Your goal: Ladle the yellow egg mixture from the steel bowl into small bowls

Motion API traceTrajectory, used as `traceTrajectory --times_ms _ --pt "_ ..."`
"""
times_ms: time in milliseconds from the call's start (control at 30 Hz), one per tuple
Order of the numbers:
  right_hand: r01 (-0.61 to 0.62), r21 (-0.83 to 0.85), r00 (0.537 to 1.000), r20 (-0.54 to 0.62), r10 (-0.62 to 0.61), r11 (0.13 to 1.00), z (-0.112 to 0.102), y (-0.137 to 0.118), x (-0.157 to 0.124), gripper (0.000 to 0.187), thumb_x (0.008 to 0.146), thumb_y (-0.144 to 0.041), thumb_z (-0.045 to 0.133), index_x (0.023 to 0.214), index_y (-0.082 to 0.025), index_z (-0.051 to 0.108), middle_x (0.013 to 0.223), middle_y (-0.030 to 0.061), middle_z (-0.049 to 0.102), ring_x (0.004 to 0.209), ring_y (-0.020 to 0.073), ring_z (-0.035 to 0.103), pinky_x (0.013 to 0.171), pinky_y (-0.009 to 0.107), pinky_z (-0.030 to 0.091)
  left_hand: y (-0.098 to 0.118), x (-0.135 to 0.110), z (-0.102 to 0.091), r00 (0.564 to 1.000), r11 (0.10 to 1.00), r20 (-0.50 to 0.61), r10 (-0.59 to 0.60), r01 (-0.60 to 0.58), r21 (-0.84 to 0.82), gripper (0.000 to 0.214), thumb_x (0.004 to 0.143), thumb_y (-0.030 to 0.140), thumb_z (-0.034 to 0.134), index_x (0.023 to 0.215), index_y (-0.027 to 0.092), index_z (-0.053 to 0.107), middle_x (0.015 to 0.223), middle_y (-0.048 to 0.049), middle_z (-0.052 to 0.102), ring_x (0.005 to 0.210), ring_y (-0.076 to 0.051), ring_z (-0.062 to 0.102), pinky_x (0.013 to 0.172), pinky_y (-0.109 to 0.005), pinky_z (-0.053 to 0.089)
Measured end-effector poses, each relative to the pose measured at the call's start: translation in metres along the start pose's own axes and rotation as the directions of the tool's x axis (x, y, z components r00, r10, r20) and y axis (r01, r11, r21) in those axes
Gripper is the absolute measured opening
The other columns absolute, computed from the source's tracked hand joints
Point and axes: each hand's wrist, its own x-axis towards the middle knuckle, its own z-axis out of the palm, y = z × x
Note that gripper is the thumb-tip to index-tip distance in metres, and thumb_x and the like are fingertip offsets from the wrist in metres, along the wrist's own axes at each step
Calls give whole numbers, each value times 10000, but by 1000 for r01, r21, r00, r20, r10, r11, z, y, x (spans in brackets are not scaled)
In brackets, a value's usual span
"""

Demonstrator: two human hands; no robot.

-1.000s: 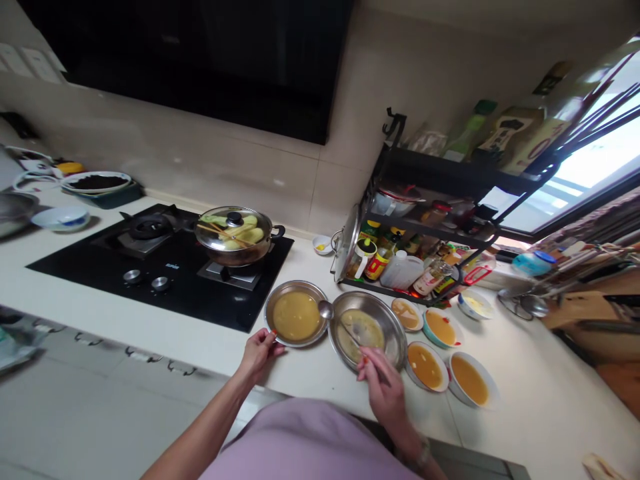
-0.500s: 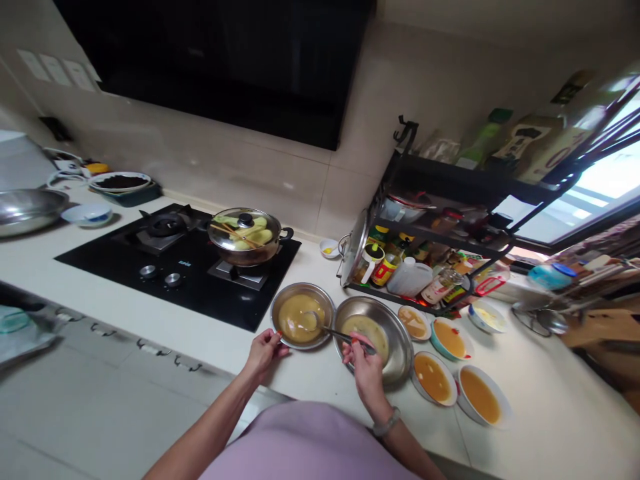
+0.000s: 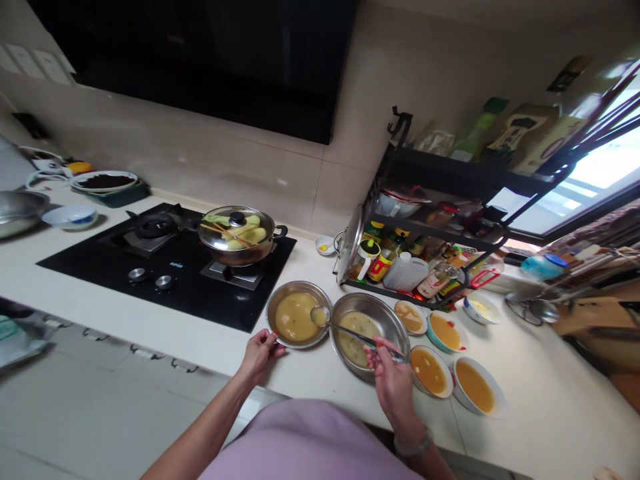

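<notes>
My left hand pinches the near-left rim of the smaller steel bowl, which holds yellowish liquid. In my right hand is the dark handle of a ladle, reaching leftward across the larger steel bowl. The ladle's head, with some yellowish liquid in it, is over the right edge of the smaller bowl. The larger bowl, right beside the smaller one, also contains pale yellowish liquid with small dark bits.
Several bowls of orange liquid, among them a white bowl, stand to the right. Behind them is a black rack of bottles. A lidded pot sits on the black stove at left. A small white dish is near the wall.
My right hand and the ladle have moved right; the ladle's head has gone from the middle of the smaller bowl to its right edge. My left hand stays on the rim.
</notes>
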Motion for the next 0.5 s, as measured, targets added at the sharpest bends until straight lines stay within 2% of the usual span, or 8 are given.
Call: traceTrajectory --times_ms 200,333,433,500 --pt "110 -80 990 -82 -116 991 -33 -14 2 304 723 -403 701 926 -181 659 667 85 694 598 224 637 511 324 492 3 -1 0 1000 1000 5 -11 11 4 411 625 281 806 573 190 409 444 76 520 453 -96 597 516 -226 565" --pt "192 -226 974 -79 -214 955 -53 -15 3 347 728 -440 703 936 -166 667 646 62 686 524 201 608 484 319 498 3 -1 0 1000 1000 21 -16 16 -2 401 635 276 805 577 189 417 451 70 532 464 -95 604 522 -217 565" --pt "326 -409 937 22 -348 852 -62 -10 0 342 787 -450 657 956 -154 684 607 37 664 492 181 596 501 320 527 2 0 -1 999 1000 33 -16 16 -12 398 642 269 805 584 189 419 452 69 535 459 -93 606 530 -215 569" --pt "467 -492 881 184 -436 735 -66 -7 -3 291 847 -406 603 973 -163 701 648 42 670 488 162 592 518 311 540 2 0 -1 999 1000 31 -20 20 -8 398 648 268 803 590 190 417 465 60 553 466 -101 618 526 -216 568"
